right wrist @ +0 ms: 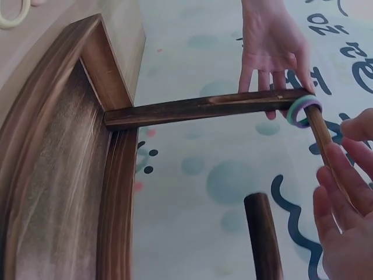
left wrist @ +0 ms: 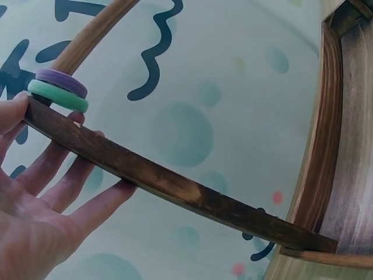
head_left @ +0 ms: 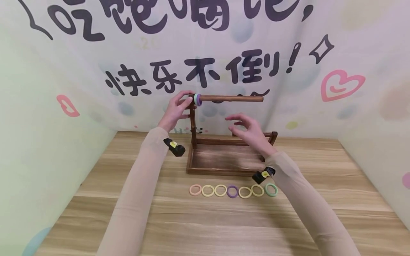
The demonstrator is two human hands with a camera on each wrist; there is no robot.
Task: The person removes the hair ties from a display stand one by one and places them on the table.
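Note:
My left hand [head_left: 174, 110] grips the top of the upright post [left wrist: 157, 175] of a dark wooden stand, thumb on one side and fingers on the other. From that top a wooden rod [head_left: 232, 98] runs out to the right. A mint green ring [left wrist: 58, 96] and a purple ring [left wrist: 61, 83] hang on the rod, close against the post. Below the rod's free end in the head view is my right hand [head_left: 251, 133], its fingers loosely bent and holding nothing. In the right wrist view its fingers [right wrist: 338, 192] overlap the rod.
The stand's shallow tray base [head_left: 224, 172] rests on the wood-grain table [head_left: 205, 227]. A lower rod [right wrist: 262, 233] belongs to its right side. Several pink, yellow, purple and green rings, including a green ring [head_left: 271, 190], lie in a row before it. A printed cloth [head_left: 304, 103] hangs behind.

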